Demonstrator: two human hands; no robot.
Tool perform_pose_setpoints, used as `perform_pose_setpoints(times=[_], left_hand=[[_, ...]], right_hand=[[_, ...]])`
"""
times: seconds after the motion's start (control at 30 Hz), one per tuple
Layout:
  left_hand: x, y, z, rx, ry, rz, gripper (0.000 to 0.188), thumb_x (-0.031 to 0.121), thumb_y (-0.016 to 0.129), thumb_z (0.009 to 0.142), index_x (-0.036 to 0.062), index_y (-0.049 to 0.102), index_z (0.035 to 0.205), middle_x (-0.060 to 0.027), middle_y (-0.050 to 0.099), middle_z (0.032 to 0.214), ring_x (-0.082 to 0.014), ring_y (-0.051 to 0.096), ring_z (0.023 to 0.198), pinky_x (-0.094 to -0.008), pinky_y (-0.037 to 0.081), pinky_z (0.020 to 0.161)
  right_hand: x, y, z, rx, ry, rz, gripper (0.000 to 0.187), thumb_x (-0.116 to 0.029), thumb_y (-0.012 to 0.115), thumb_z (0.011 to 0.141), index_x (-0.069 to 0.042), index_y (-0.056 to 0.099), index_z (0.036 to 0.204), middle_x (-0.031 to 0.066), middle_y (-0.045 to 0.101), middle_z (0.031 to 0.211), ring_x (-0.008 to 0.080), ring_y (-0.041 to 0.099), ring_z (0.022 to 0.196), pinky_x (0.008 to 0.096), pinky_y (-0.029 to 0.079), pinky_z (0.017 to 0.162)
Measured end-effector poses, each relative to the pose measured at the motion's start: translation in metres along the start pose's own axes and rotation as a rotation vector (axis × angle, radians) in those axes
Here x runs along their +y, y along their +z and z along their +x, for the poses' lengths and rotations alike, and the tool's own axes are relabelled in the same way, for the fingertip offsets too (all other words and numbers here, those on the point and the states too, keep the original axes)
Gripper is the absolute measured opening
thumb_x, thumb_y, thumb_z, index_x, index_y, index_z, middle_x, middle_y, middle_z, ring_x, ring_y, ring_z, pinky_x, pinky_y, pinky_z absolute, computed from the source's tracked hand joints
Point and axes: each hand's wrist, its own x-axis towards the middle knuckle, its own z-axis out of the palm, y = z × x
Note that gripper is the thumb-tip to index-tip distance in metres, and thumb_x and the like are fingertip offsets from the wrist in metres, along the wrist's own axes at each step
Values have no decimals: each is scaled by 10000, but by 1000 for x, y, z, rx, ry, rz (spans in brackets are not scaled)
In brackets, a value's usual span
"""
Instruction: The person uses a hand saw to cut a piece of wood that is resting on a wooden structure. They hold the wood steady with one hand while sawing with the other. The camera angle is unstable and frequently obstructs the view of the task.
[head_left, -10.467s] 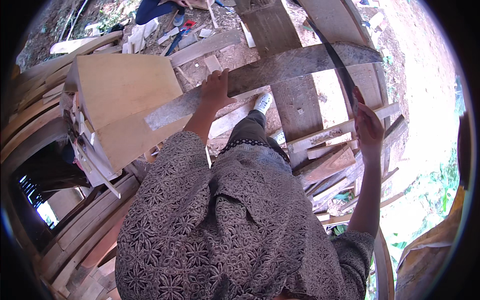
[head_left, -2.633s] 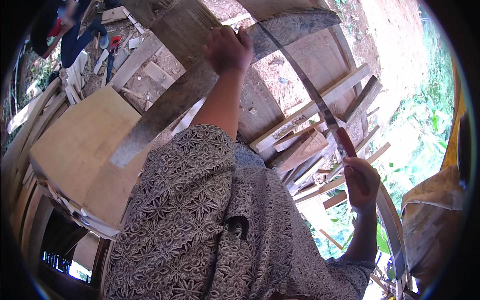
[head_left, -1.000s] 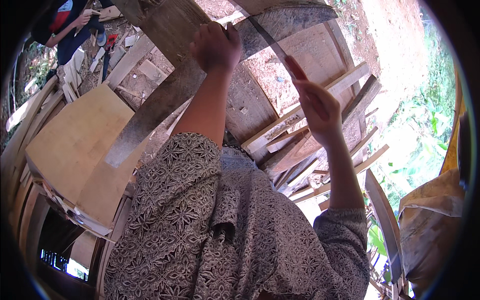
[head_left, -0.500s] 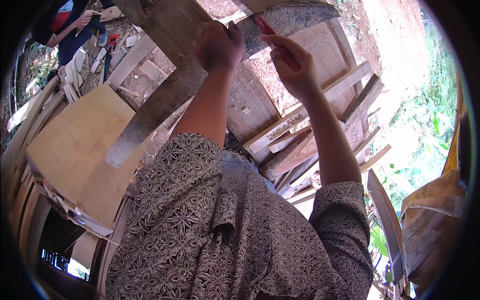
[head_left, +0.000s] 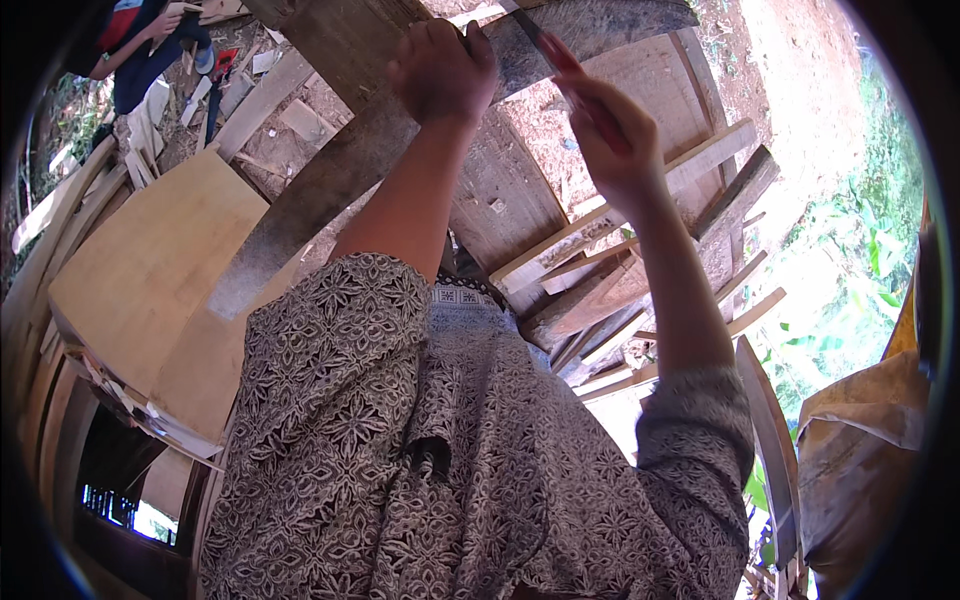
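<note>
My left hand (head_left: 443, 72) is closed in a fist over the dark wooden boards at the top, beside a pale strip of wood (head_left: 478, 15). What its fingers hold is hidden. In my right hand (head_left: 622, 150) is a red-handled saw (head_left: 566, 62). Its narrow grey blade slants up and left, and its far end leaves the picture. Under the blade lies a curved, weathered board (head_left: 600, 38). A long dark plank (head_left: 318, 195) passes beneath my left forearm.
A broad pale wooden panel (head_left: 150, 270) stands at the left. Loose slats (head_left: 600, 240) stick out below my right hand. At the upper left sits another person (head_left: 150, 45), near a second red-handled saw (head_left: 216, 95) and wood scraps. A brown cloth (head_left: 860, 450) hangs at the right.
My right hand has drawn the saw back, down and to the right. The left hand stays over the boards. The whole view has shifted slightly.
</note>
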Motion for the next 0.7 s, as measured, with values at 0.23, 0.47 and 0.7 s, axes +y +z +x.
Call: perform_pose_setpoints(times=[0.23,0.47,0.7], left_hand=[[-12,4,5,25,-64,-13,385,451,534,950,75,617,933,-119,638,1019,-317,618,1007,-522,447,829],[-21,6,4,43,-11,17,392,447,518,960,68,615,937,-120,640,1000,-321,623,1002,-521,450,815],[5,-3,12,-33,9,-56,417,453,506,962,53,627,966,-134,642,1051,-320,619,1027,-520,453,821]], right_hand=[[-22,-47,-75,-55,112,-10,349,79,529,932,-43,686,1219,107,737,1150,136,686,1029,288,519,915],[-59,-105,-166,-121,168,-119,355,138,494,921,-24,664,1187,224,645,1356,223,645,1231,341,486,1011],[21,14,31,73,-155,87,360,40,570,936,-83,698,1249,43,727,987,83,627,809,269,521,738]])
